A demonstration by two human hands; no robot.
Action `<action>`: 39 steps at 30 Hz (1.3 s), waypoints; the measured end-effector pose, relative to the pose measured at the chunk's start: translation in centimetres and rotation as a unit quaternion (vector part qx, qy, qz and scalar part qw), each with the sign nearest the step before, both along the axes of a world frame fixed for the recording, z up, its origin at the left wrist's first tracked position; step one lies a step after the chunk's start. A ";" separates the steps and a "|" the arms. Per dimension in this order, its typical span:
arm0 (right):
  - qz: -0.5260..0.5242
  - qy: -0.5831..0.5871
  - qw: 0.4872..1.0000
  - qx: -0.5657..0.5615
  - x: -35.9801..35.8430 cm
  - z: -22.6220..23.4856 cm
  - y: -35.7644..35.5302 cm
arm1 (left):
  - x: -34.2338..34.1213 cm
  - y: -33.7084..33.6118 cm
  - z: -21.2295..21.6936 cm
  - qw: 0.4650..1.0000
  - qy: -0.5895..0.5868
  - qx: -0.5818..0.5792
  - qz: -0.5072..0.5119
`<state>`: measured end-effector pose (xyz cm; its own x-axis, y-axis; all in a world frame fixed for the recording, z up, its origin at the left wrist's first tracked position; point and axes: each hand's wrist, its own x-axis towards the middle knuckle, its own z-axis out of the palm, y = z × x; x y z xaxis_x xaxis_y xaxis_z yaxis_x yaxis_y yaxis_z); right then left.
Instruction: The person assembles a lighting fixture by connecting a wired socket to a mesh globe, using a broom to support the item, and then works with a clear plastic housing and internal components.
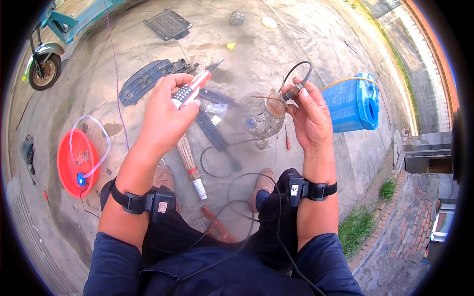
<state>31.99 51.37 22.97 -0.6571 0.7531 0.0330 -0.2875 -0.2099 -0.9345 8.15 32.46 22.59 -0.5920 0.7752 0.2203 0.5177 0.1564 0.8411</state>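
My left hand (pixel 170 106) is closed around a tool with a stars-and-stripes handle (pixel 190 91). Its narrow dark tip points up and to the right; its exact kind is unclear. Fingers and thumb of my right hand (pixel 315 116) pinch a dark fitting (pixel 291 92) on the end of a looped black cable or hose (pixel 307 65). The two hands are apart, raised over the ground. Below and between them sits a grimy grey rounded metal part (pixel 264 121), partly blurred, with a rusty bar (pixel 266 96) across its top.
A blue jerrycan (pixel 345 106) with an orange hose lies right. At left stands a red basin (pixel 66 158) with a clear tube. A straw brush (pixel 186 155), a red screwdriver (pixel 288 138) and black plastic panels (pixel 143 79) lie around. Black cable (pixel 232 202) trails over my legs.
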 end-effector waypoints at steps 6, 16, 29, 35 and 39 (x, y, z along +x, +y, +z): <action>-0.018 -0.053 0.997 0.058 0.2 0.3 0.1 | 0.0 0.0 1.6 0.975 -0.195 0.107 -0.003; -0.020 -0.112 0.991 0.076 -0.3 0.3 -0.3 | -1.1 -0.1 2.2 0.902 -0.362 0.236 -0.001; -0.010 -0.114 0.991 0.066 -1.1 -0.6 -0.7 | 0.6 0.4 1.4 0.891 -0.399 0.218 -0.021; -0.010 -0.115 0.991 0.061 -1.0 -0.7 -0.7 | 0.9 0.6 1.6 0.892 -0.396 0.217 -0.020; -0.009 -0.120 0.990 0.066 -1.3 -0.5 -0.9 | 0.7 0.4 1.5 0.889 -0.399 0.222 -0.023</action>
<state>30.67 50.52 22.45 -0.6439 0.7647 -0.0241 -0.0556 -0.0781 -0.9954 8.85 32.82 24.07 -0.6668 0.7445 0.0335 -0.2755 -0.2881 0.9171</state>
